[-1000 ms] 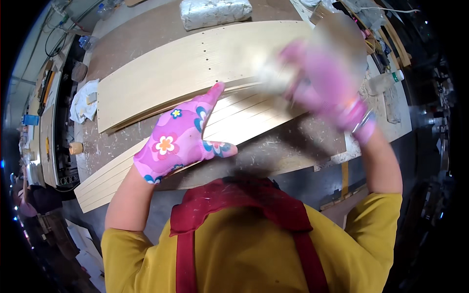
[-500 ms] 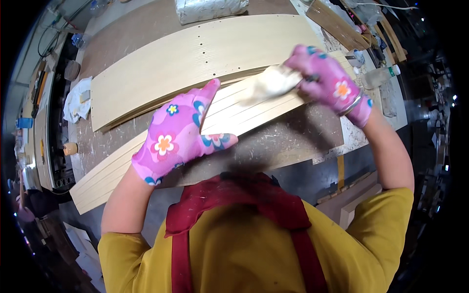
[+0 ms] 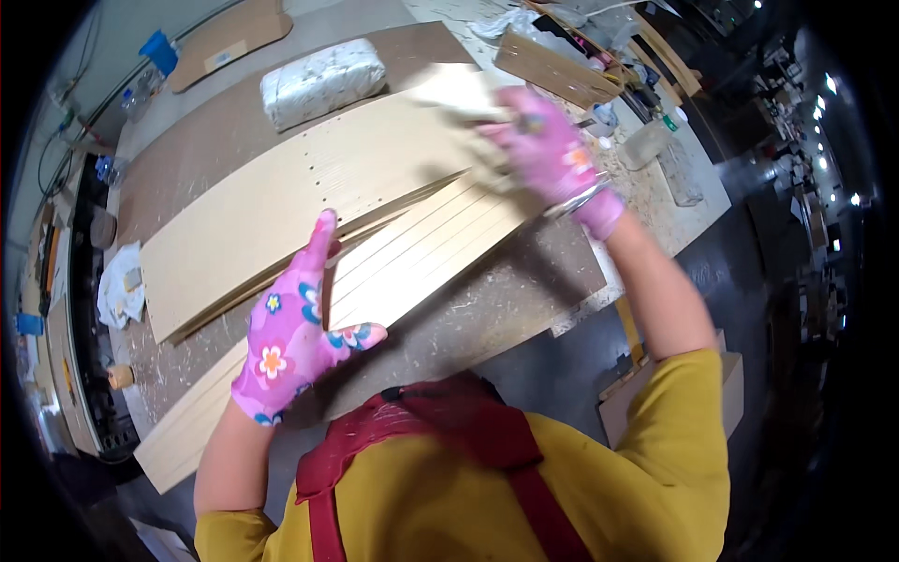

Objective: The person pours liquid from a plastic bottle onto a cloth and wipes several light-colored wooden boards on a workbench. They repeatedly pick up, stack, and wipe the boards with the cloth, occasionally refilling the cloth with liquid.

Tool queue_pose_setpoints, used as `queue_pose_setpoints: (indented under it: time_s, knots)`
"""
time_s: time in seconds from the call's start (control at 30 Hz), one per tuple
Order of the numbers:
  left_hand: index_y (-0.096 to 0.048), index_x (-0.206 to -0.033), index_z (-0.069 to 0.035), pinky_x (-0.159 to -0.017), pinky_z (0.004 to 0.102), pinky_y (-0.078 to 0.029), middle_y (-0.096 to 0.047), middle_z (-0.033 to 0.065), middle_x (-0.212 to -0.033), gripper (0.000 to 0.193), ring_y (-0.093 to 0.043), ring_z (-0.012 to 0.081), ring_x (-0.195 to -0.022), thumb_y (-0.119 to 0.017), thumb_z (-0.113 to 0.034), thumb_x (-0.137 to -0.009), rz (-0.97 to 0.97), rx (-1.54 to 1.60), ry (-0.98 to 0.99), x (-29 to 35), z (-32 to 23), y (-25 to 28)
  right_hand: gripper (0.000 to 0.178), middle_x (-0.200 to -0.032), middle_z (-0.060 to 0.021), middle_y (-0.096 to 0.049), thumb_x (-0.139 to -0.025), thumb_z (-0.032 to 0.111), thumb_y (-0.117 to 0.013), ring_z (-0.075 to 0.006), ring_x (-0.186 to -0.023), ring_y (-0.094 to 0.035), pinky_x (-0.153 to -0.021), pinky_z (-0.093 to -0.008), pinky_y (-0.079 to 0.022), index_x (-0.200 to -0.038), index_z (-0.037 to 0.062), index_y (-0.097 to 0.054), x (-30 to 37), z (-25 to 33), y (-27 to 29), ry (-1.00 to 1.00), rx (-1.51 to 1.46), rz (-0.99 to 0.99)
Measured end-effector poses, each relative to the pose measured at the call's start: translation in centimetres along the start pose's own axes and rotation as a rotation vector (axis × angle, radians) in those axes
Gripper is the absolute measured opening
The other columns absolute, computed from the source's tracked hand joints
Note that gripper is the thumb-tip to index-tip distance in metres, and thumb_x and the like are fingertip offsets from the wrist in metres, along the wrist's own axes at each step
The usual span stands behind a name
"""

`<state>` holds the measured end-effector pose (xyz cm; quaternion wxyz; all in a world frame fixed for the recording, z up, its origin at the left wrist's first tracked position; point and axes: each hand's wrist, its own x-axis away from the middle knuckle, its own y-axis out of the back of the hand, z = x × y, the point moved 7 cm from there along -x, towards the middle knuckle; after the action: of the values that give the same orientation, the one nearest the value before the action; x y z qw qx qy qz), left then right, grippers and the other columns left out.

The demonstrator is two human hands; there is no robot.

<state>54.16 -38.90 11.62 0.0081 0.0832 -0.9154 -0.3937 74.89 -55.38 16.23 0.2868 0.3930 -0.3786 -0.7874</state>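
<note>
My left hand (image 3: 292, 335), in a pink flowered glove, lies across a row of narrow pale wooden strips (image 3: 417, 253). Its thumb and fingers are spread, pressing on the strips and holding nothing. At the strips' far right end, my right hand (image 3: 552, 155) in a matching glove is closed on a cream-white cloth (image 3: 459, 92). Motion blurs that cloth, and I cannot tell whether it touches the wood. Behind the strips lies a stack of wide pale boards (image 3: 234, 206), the top one with a line of small dark holes.
A white wrapped bundle (image 3: 323, 82) rests behind the boards. On the left are a white rag (image 3: 122, 286) and a small tan roll (image 3: 121, 377). A cardboard box (image 3: 552, 70), a clear bottle (image 3: 646, 142) and loose clutter occupy the right side of the worktable (image 3: 487, 323).
My right hand has swept the cloth away from the middle of the strips to their far right end. My left hand stays spread on the strips. The whole view has turned and shifted.
</note>
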Motion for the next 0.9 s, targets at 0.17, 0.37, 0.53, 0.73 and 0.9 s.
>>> queue_pose_setpoints:
  time_s: [0.17, 0.37, 0.53, 0.73, 0.9]
  knots:
    - [-0.049, -0.12, 0.002, -0.087, 0.0345, -0.048, -0.062, 0.0144, -0.111, 0.057, -0.061, 0.0233, -0.102, -0.074, -0.023, -0.076, -0.115, 0.137, 0.144, 0.9, 2.3, 0.8, 0.04, -0.105, -0.0197, -0.059, -0.085, 0.02, -0.061, -0.0379, -0.092, -0.062, -0.081, -0.0415, -0.051, -0.119, 0.0005, -0.052, 0.3, 12.3, -8.7, 0.099, -0.607, 0.056]
    - [-0.059, -0.114, 0.001, -0.086, 0.0309, -0.048, -0.065, 0.0097, -0.107, 0.032, -0.062, 0.0182, -0.097, -0.067, -0.008, -0.084, -0.245, 0.234, 0.205, 1.1, 5.3, 1.4, 0.048, -0.128, -0.0181, -0.052, -0.085, 0.024, -0.063, -0.0319, -0.123, -0.047, -0.105, -0.041, -0.036, -0.13, 0.0103, -0.052, 2.0, 5.5, -1.3, 0.079, -0.341, 0.078]
    - [-0.066, -0.101, 0.0, -0.084, 0.0336, -0.048, -0.067, 0.0129, -0.1, 0.026, -0.064, 0.0231, -0.092, -0.068, -0.012, -0.079, -0.232, 0.321, 0.191, 0.8, 4.8, 1.1, 0.069, -0.134, -0.0222, -0.048, -0.084, 0.016, -0.067, -0.0258, -0.114, -0.056, -0.095, -0.0335, -0.045, -0.141, -0.0002, -0.032, 16.4, -26.2, 17.5, -0.395, -0.461, -0.985]
    - [-0.063, -0.09, -0.003, -0.074, 0.0381, -0.05, -0.064, 0.0104, -0.091, 0.016, -0.061, 0.0226, -0.082, -0.067, -0.009, -0.075, -0.102, -0.164, 0.478, 2.2, 7.8, 2.4, 0.074, -0.148, -0.0188, -0.029, -0.086, 0.011, -0.063, -0.0312, -0.13, -0.041, -0.111, -0.0419, -0.029, -0.147, 0.0044, -0.022, 22.7, -41.1, 15.6, -1.055, -0.04, -0.873]
    - [-0.06, -0.104, -0.007, -0.076, 0.0366, -0.053, -0.065, 0.009, -0.093, 0.029, -0.065, 0.0234, -0.085, -0.071, -0.018, -0.079, -0.135, -0.136, 0.03, 0.5, 4.7, 2.2, 0.064, -0.139, -0.0183, -0.036, -0.086, 0.013, -0.063, -0.0304, -0.122, -0.045, -0.107, -0.0408, -0.033, -0.14, 0.0041, -0.03, 21.1, -50.9, 14.5, -0.968, 0.225, -0.427]
